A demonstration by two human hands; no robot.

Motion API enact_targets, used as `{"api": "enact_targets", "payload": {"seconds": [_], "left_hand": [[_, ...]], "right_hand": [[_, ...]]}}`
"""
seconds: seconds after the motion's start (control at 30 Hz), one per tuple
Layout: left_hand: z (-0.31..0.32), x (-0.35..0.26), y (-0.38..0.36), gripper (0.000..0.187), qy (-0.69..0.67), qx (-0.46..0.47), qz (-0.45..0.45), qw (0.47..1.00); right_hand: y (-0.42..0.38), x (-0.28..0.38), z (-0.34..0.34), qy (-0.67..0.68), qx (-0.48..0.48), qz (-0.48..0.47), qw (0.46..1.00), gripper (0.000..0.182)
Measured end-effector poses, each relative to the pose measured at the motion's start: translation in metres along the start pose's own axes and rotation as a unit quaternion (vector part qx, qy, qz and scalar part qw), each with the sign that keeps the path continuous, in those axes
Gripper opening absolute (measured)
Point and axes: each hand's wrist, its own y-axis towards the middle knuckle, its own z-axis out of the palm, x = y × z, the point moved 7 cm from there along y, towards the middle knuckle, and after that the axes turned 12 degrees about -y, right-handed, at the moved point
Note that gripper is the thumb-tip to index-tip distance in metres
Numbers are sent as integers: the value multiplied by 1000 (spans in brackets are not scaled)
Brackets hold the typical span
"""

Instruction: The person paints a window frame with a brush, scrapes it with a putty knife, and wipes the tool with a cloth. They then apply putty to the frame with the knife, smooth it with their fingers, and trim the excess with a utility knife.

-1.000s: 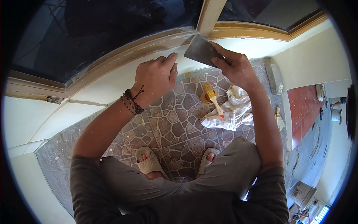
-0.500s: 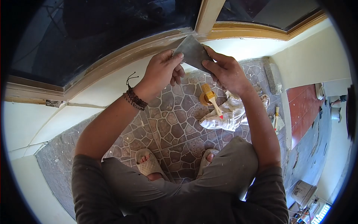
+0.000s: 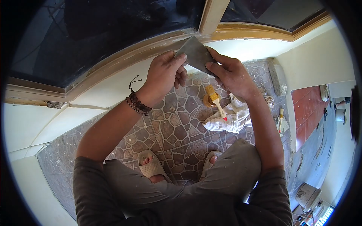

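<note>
A flat grey sheet, too plain to identify surely, is held up between both hands in front of the window frame. My left hand pinches its left corner between thumb and fingers, with the other fingers curled below. On the right edge, my right hand grips it, thumb on the near face. Below them a paintbrush with a pale handle and red tip rests across a small round container and a white cloth on the stone-patterned floor.
The wooden window frame spans the top above a white wall. A second brush lies at the right near a concrete block. Red tiles and a grey bucket are farther right. Two sandalled feet stand on the floor.
Both hands and the sheet keep nearly the same pose. The whole view has shifted very slightly.
</note>
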Motion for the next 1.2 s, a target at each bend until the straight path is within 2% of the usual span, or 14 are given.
{"api": "enact_targets", "payload": {"seconds": [0.17, 0.23, 0.57, 0.63, 0.77, 0.87, 0.93, 0.97, 1.03, 1.2], "left_hand": [[-1, 1, 4, 25, -6, 9, -5, 1000], [-2, -2, 4, 25, -1, -7, 0, 1000], [-4, 2, 6, 25, 4, -19, 14, 1000], [-5, -3, 6, 25, 46, -37, 52, 997], [-10, -5, 6, 24, 74, -42, 50, 995], [-12, -7, 1, 24, 122, -54, 45, 990], [-15, -12, -2, 25, 229, -79, 64, 968], [-16, -13, -2, 25, 230, -79, 64, 968], [-13, -6, -1, 25, 127, -46, 25, 991], [-1, -12, 1, 26, 44, -42, 58, 996]], "right_hand": [[1, -2, 2, 2, 21, 30, 999, 55], [2, -2, 3, 35, 11, 16, 999, 55], [3, 3, 11, 34, -43, -24, 998, 54], [6, -11, 25, 129, 11, 30, 991, 53], [11, -18, 42, 185, 6, 24, 982, 52], [15, -17, 45, 219, -31, -28, 975, 52], [11, -15, 44, 212, -32, -24, 976, 52], [9, -12, 41, 213, -32, -24, 976, 52], [4, -10, 40, 198, 1, 24, 980, 54], [-2, 2, 48, 291, 24, 30, 956, 60]]}}
